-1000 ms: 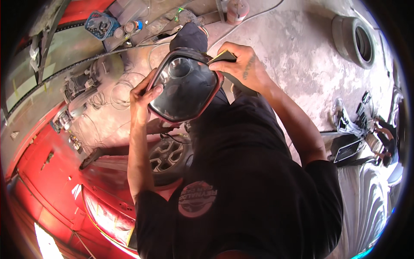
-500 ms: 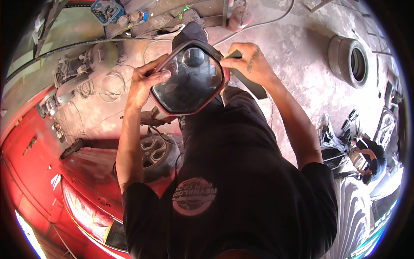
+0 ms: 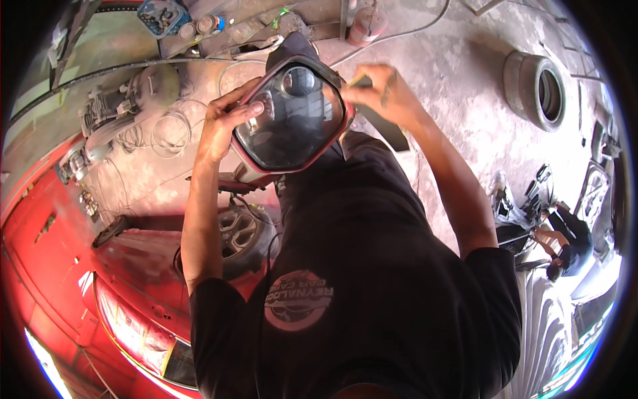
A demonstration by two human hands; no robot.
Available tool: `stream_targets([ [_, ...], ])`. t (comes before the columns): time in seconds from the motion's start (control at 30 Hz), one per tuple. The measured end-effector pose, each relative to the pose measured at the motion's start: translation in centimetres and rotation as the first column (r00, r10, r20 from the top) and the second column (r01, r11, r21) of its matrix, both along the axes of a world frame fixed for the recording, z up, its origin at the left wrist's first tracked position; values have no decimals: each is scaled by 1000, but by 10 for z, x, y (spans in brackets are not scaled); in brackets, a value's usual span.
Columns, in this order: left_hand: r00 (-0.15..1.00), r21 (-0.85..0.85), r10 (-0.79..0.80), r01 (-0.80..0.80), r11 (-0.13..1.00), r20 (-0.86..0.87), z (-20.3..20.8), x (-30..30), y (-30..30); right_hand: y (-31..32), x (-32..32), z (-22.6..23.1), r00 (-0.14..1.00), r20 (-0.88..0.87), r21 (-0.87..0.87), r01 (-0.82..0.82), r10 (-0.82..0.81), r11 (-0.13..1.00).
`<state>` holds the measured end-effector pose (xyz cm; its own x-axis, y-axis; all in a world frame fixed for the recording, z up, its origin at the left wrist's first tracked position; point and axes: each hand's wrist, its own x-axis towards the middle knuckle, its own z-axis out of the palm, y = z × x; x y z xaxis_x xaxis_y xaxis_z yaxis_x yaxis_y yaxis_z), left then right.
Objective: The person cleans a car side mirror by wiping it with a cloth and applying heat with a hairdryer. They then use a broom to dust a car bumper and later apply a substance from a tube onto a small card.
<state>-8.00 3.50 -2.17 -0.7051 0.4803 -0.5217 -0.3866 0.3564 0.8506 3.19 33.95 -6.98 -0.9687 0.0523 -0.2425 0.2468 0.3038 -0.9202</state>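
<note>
"How were the arms posed?"

"The left forearm (image 3: 201, 213) rose almost straight from its sleeve, and the left hand (image 3: 224, 125) tipped inward, thumb laid over the face of a glossy dark panel (image 3: 292, 133) with a red edge. The right forearm (image 3: 457, 183) slanted up and inward, bringing the right hand (image 3: 385, 94) to the panel's upper right rim."

"And the grip on each side?"

"The left one was closed on the panel's left edge, its fingers partly out of sight behind. The right one was drawn into a pinch on a small yellowish piece (image 3: 363, 82); blur made it impossible to tell whether that piece touched the rim."

"Where was the panel itself?"

"Held up before the person, over the legs, hiding part of them."

"What else was around?"

"A dark strip (image 3: 389, 133) showed just below the right hand. The left forearm crossed in front of a spoked wheel (image 3: 256, 243), near a red car body (image 3: 143, 282). Tyres (image 3: 516, 86) sat well off to the right, with a co-worker (image 3: 577, 243) nearer the lower right. Ahead were a blue basket (image 3: 163, 33) and a pinkish bucket (image 3: 367, 28)."
</note>
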Motion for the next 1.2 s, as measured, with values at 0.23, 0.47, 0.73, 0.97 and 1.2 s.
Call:
stream_targets([
  [0.23, 997, -5, -70, 70, 998, 10, -2, -11, -4, -3, -2, 4, 998, 43, 51, 39, -42, 998],
  [0.47, 989, -7, -147, 147, 989, 3, -12, -19, -7, 0, 15, -18, 997, -66, -7, -51, 50, 999],
  [0.73, 987, -11, -156, 157, 988, 41, -9, -22, -6, -9, 37, -13, 986, -41, 121, -154, 160, 981],
  [0.97, 988, -8, -152, 153, 988, 38, -14, -17, -10, 0, 23, -12, 993, -9, 83, -120, 121, 989],
  [1.2, 977, -25, -210, 210, 977, 33, -16, -18, -3, 0, 10, 12, 996, 80, 105, -59, 50, 993],
])
